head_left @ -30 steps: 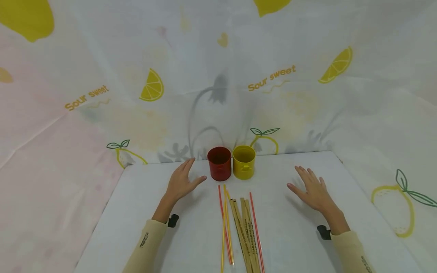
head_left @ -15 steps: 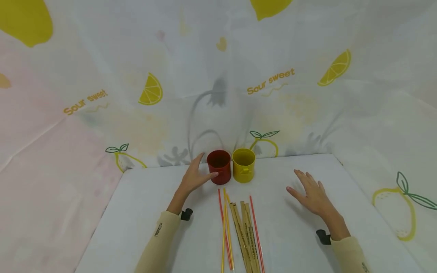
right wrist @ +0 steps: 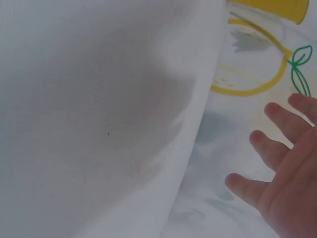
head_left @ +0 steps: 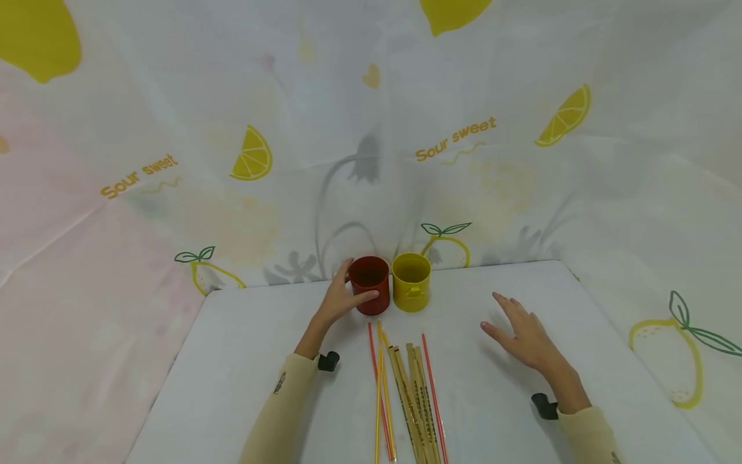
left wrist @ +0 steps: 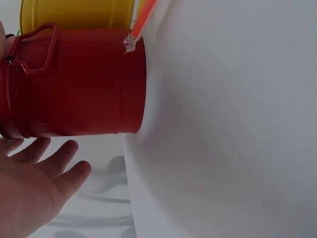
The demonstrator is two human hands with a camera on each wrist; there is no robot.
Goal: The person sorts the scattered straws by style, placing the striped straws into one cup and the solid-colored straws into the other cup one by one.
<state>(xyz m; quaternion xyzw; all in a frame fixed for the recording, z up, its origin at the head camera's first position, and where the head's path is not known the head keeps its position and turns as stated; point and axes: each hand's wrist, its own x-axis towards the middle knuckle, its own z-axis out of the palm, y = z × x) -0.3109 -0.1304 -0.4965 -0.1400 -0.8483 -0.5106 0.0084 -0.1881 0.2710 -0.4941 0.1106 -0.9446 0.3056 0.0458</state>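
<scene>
A red metal cup (head_left: 370, 287), with a small wire loop on its side, stands upright at the back of the table. My left hand (head_left: 339, 299) is at its left side, thumb across the front and fingers spread at the far left rim. In the left wrist view the fingers (left wrist: 67, 181) are extended beside the red cup's wall, not curled round it. Touching or close beside it stands a yellow cup (head_left: 411, 293). Off to the right, my right hand (head_left: 524, 338) hovers over the table with loosely spread fingers, holding nothing.
In front of the cups lie red straws (head_left: 433, 393), yellow straws (head_left: 379, 399) and several flat paper-wrapped sticks (head_left: 418, 406), lengthwise on the white table (head_left: 232, 361). A lemon-print cloth (head_left: 301, 212) hangs behind the table's back edge.
My left hand has moved right and forward to the red cup, its thumb now across the cup's front. The right hand stays nearly in place. The cups and straws have not moved.
</scene>
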